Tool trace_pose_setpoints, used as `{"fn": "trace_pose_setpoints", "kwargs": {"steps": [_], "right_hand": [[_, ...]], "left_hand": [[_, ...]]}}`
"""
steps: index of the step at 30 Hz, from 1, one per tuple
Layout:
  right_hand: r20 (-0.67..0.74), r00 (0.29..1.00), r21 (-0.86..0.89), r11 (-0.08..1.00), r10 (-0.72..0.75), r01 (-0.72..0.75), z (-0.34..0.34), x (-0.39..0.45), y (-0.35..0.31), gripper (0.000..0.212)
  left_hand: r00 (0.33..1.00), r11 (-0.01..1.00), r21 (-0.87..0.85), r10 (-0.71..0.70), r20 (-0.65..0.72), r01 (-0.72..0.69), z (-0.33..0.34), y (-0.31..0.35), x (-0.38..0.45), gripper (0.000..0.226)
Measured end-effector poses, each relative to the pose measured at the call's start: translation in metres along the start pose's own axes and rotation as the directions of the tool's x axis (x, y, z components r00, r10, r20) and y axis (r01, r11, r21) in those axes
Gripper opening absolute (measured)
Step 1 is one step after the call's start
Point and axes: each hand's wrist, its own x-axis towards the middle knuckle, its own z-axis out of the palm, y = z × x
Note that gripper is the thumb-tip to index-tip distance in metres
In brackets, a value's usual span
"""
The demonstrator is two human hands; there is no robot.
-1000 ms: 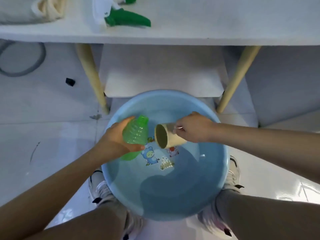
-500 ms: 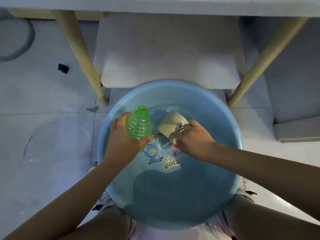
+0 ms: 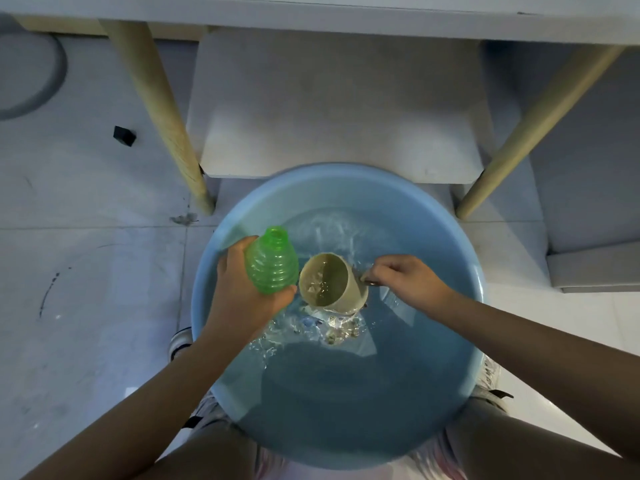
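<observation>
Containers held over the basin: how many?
2: the green bottle gripped by the left hand, and the beige cup beside it, water inside, held by the right hand. No others show in the basin.

Home washing corner, tiled floor (image 3: 86,271), blue plastic basin (image 3: 460,258) of water, wooden-legged table (image 3: 156,109)

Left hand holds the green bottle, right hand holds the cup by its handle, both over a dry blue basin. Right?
No: the basin is not dry. The head view shows water in it, splashing under the cup. The rest holds: left hand on the bottle, right hand on the cup's handle.
</observation>
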Motion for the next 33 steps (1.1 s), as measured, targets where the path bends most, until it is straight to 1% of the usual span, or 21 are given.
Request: {"fn": "trace_pose_setpoints", "kwargs": {"steps": [2,4,6,9,10,12,14,16,18,26,31,33], "right_hand": [[-0.011,0.999,0.104,0.994,0.033,-0.032,-0.004,-0.003,-0.002,0.043],[-0.044,0.998,0.162,0.986,0.035,-0.028,-0.006,-0.005,-0.004,0.037],[-0.110,0.994,0.211,0.978,0.027,-0.003,-0.009,-0.007,-0.007,0.036],[-0.209,0.978,0.223,0.974,-0.001,0.049,-0.015,-0.011,-0.013,0.048],[-0.241,0.970,0.226,0.972,-0.012,0.069,-0.018,-0.014,-0.015,0.047],[-0.296,0.955,0.220,0.971,-0.028,0.096,-0.025,-0.020,-0.020,0.037],[-0.334,0.941,0.197,0.973,-0.051,0.123,-0.032,-0.025,-0.023,0.037],[-0.368,0.926,0.152,0.977,-0.084,0.149,-0.037,-0.031,-0.028,0.044],[-0.372,0.920,0.109,0.979,-0.123,0.175,-0.040,-0.036,-0.036,0.048],[-0.387,0.887,-0.087,0.968,-0.252,0.237,-0.042,-0.053,-0.061,0.045],[-0.415,0.837,-0.241,0.930,-0.356,0.277,-0.041,-0.056,-0.063,0.047],[-0.423,0.817,-0.282,0.914,-0.391,0.292,-0.042,-0.058,-0.064,0.043]], "left_hand": [[1.000,0.999,-0.032,0.008,0.002,-0.008,0.001,-0.002,-0.001,0.076],[1.000,0.998,-0.058,0.020,0.004,-0.020,0.002,-0.002,-0.001,0.080],[0.999,0.996,-0.086,0.030,-0.026,-0.032,0.003,-0.001,-0.003,0.083],[0.997,0.995,-0.080,0.065,-0.037,-0.067,0.004,0.000,-0.005,0.082],[0.996,0.994,-0.072,0.079,-0.033,-0.081,0.004,-0.001,-0.005,0.081],[0.995,0.994,-0.045,0.104,-0.005,-0.104,0.005,-0.003,-0.004,0.079],[0.990,0.991,0.005,0.137,0.035,-0.137,0.007,-0.002,-0.005,0.082],[0.988,0.988,0.049,0.142,0.066,-0.145,0.009,0.000,-0.007,0.087],[0.986,0.986,0.070,0.150,0.072,-0.155,0.010,0.002,-0.006,0.088],[0.971,0.969,0.091,0.224,0.089,-0.232,0.017,0.009,-0.004,0.088],[0.968,0.970,0.067,0.225,0.112,-0.233,0.019,0.011,-0.004,0.087],[0.968,0.972,0.051,0.223,0.113,-0.230,0.020,0.012,-0.005,0.086]]}}
